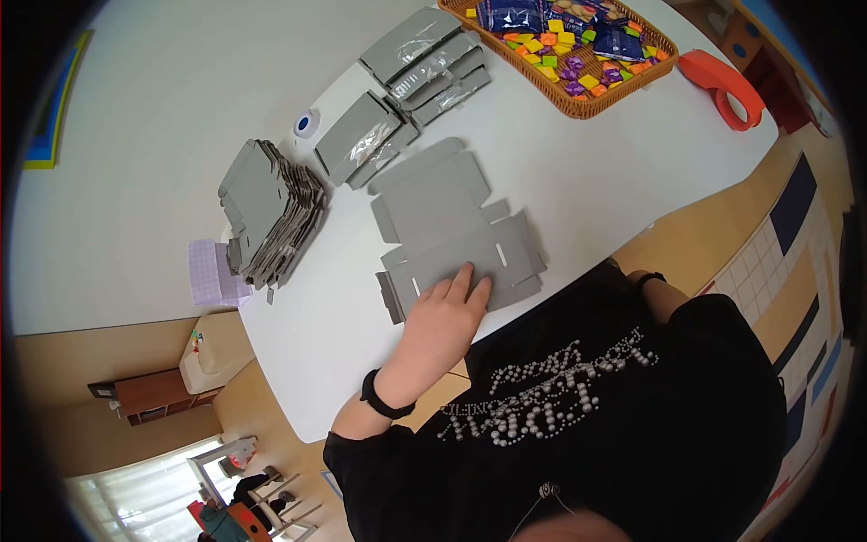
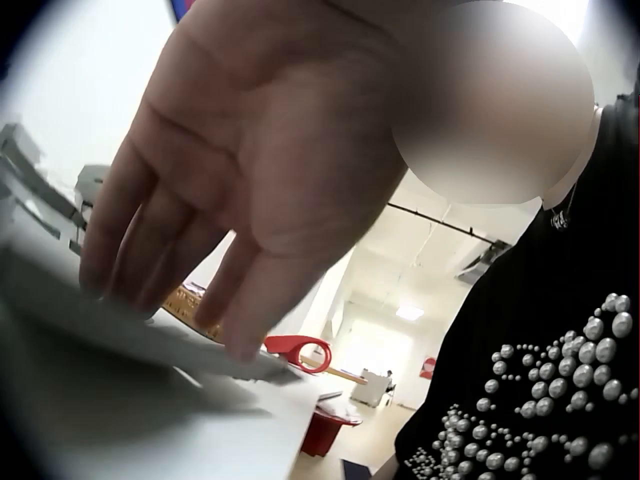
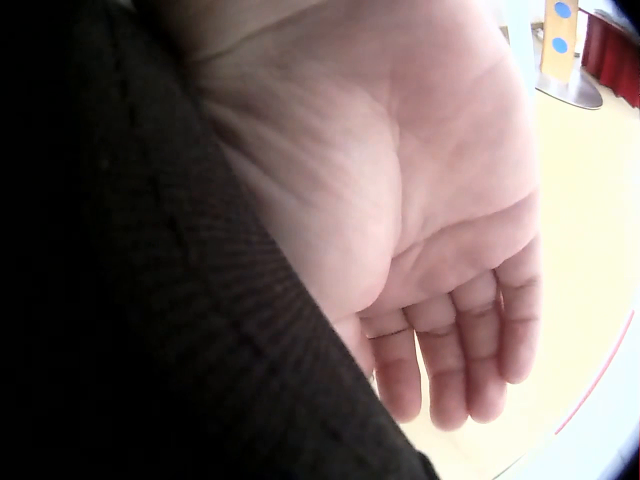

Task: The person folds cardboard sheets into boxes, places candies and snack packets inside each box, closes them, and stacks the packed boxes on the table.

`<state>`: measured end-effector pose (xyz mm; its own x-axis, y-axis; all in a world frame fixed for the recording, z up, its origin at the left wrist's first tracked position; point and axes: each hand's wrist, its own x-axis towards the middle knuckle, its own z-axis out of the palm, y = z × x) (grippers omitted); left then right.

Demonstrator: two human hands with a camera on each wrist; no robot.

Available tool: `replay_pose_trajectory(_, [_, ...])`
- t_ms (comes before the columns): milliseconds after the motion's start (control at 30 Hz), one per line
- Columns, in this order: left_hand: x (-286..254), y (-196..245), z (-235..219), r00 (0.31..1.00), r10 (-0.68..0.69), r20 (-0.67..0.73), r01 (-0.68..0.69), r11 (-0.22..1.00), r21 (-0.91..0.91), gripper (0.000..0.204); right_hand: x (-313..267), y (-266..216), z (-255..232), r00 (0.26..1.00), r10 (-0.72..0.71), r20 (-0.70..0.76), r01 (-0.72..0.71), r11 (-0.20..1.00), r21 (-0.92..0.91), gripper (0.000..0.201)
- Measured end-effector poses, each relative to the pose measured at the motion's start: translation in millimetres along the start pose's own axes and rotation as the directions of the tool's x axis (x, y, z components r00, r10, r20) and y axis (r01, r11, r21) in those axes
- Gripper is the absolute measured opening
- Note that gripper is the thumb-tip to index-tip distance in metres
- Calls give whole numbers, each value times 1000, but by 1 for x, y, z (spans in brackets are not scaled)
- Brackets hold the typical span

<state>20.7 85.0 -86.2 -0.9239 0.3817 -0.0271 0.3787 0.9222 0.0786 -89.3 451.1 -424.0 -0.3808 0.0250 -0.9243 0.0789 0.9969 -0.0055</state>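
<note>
An unfolded grey cardboard box blank (image 1: 433, 217) lies flat on the white table (image 1: 614, 172), its flaps spread out. My left hand (image 1: 449, 314) rests on the near panel, fingers extended over the cardboard close to a slot. In the left wrist view the left hand (image 2: 250, 150) reaches down with its fingertips at the grey sheet. My right hand (image 3: 450, 220) hangs beside the black shirt, below the table edge, fingers loose and nothing in them. Most of that hand is hidden in the head view.
A stack of flat grey blanks (image 1: 262, 203) stands at the left, by a purple checked box (image 1: 209, 271). Folded grey boxes (image 1: 361, 135) lie at the back. A wicker basket (image 1: 578, 107) holds sweets and blue packets. Near the right edge is a red tape dispenser (image 1: 731, 86).
</note>
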Motion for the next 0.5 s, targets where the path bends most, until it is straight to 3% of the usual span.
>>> replay_pose_trajectory(67, [5, 1, 5, 999, -4, -38, 4, 1000, -4, 37, -1, 10, 5, 1000, 2, -17, -2, 1000, 16, 37])
replay_pose_trajectory(133, [11, 3, 6, 996, -19, -82, 18, 1000, -12, 37, 17, 21, 15, 999, 34, 12, -36, 939, 343, 34])
replay_pose_trajectory(233, [16, -3, -11, 989, -44, -139, 28, 993, -116, 32, 32, 28, 20, 994, 66, 87, -95, 917, 387, 43])
replay_pose_trajectory(300, [14, -19, -23, 954, -147, -261, 64, 951, -304, 30, 30, 26, 17, 995, 59, 81, -84, 928, 363, 42])
replay_pose_trajectory(367, [11, -42, -28, 869, -337, -361, 209, 913, -349, 22, 1, 13, 7, 1000, -21, 11, 17, 966, 257, 32])
replay_pose_trajectory(433, [8, -65, -30, 748, -625, -225, 417, 706, -573, 16, -5, 13, 6, 1000, -14, 23, 8, 968, 250, 34])
replay_pose_trajectory(467, [3, -73, -28, 744, -629, -227, 417, 702, -578, 16, -8, 12, 3, 999, -8, 32, 0, 967, 253, 37])
replay_pose_trajectory(500, [-2, -80, -23, 714, -675, -188, 505, 682, -530, 16, -20, 6, -3, 1000, -5, 29, -3, 969, 248, 37])
